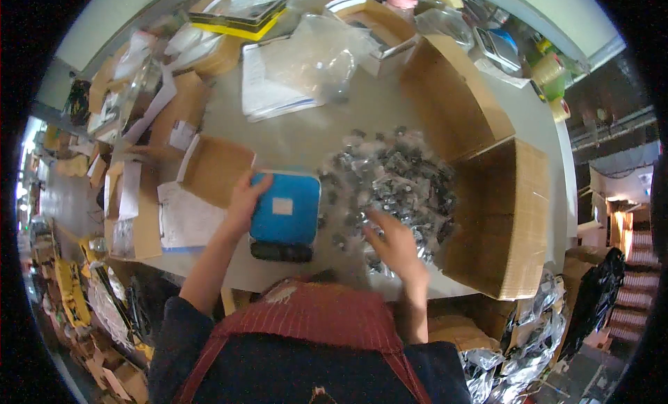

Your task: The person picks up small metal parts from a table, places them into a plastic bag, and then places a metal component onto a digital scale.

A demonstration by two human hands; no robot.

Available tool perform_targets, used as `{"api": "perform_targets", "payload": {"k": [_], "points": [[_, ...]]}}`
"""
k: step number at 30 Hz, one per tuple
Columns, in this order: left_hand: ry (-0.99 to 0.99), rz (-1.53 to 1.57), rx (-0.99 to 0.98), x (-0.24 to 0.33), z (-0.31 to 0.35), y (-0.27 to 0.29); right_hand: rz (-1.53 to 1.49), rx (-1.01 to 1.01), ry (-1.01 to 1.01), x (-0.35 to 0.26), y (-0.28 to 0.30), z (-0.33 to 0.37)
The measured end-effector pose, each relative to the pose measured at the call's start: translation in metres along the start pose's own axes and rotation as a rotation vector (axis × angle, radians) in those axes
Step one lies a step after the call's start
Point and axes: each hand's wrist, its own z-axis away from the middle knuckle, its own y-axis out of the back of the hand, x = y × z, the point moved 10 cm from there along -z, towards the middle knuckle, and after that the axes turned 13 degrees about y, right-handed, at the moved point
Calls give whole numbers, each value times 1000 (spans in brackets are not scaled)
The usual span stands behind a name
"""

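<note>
A flat device with a blue top point(289, 216), a pale label and a black front strip stands before me; it looks like a bench scale. My left hand point(244, 201) grips its upper left corner, one digit lying over the blue surface and the other fingers partly hidden at the side. To the right spreads a heap of small dark parts in clear plastic bags point(410, 174). My right hand point(395, 245) is at the heap's near left side, with thumb and forefinger apart and nothing visible between them.
Beside my left hand sits a small open cardboard box point(217, 169), with papers point(184, 219) near it. A large open carton point(497, 219) lies right of the heap. Farther back are a clear plastic bag point(316, 56), a shallow box point(372, 25) and a yellow-edged black tray point(240, 18).
</note>
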Motion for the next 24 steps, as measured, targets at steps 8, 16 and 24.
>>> {"api": "perform_targets", "payload": {"k": [8, 16, 24], "points": [[-108, -140, 210, -65, 25, 38, 389, -133, 561, -21, -147, -40], [-162, -297, 305, -52, 3, 13, 404, 90, 532, 4, -109, -39], [-193, -455, 301, -6, -39, -23, 407, 151, 552, -5, -85, -9]]}}
